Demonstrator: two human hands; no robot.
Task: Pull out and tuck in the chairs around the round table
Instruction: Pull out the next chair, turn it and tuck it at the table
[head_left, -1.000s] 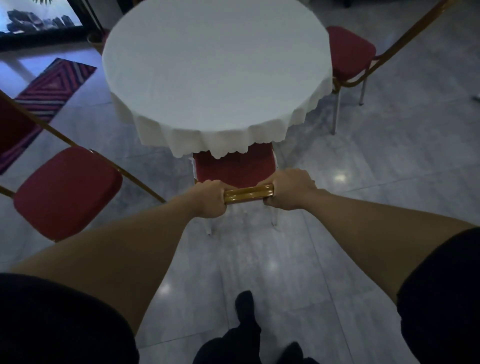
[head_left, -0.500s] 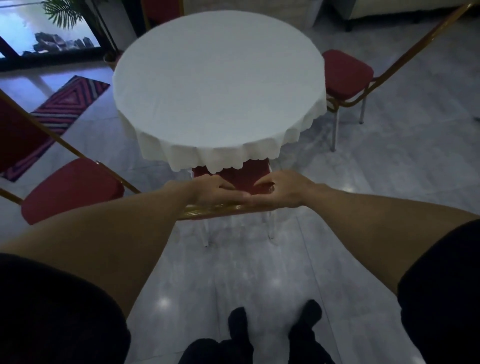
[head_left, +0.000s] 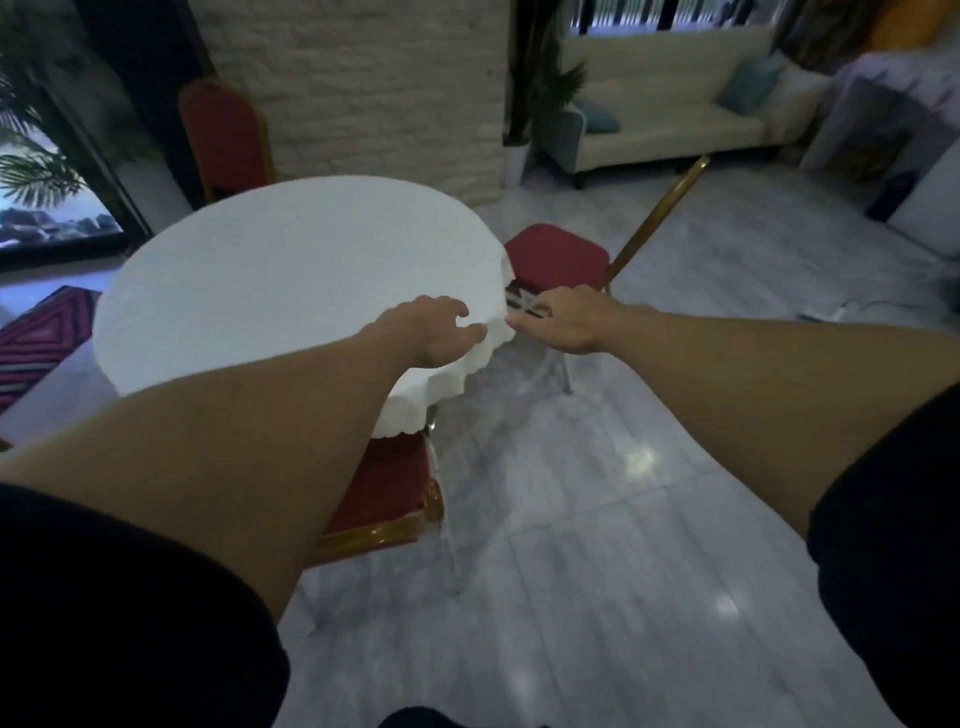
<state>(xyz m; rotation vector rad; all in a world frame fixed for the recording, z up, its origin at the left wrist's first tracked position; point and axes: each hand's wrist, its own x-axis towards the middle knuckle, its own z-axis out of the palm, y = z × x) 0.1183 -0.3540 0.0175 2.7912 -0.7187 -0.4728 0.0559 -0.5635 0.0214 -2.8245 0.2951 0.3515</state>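
Observation:
The round table (head_left: 270, 270) carries a white scalloped cloth. Below my left forearm, a red chair with a gold frame (head_left: 395, 493) sits tucked under the table's near edge. My left hand (head_left: 434, 327) hovers over the cloth's right rim, fingers apart and empty. My right hand (head_left: 563, 322) is stretched out flat beside it, also empty, in front of a second red chair (head_left: 556, 257) that stands pulled out at the table's right, its gold back leaning away. A third red chair (head_left: 223, 135) stands behind the table.
A stone-clad pillar (head_left: 363, 88) rises behind the table. A cream sofa (head_left: 670, 109) with blue cushions lines the back wall. A patterned rug (head_left: 36, 338) lies at the left. Potted plants flank the pillar. Pale marble floor spreads to the right.
Both hands have let go of the near chair's gold top rail and lifted toward the right chair. The view has swung up and to the right.

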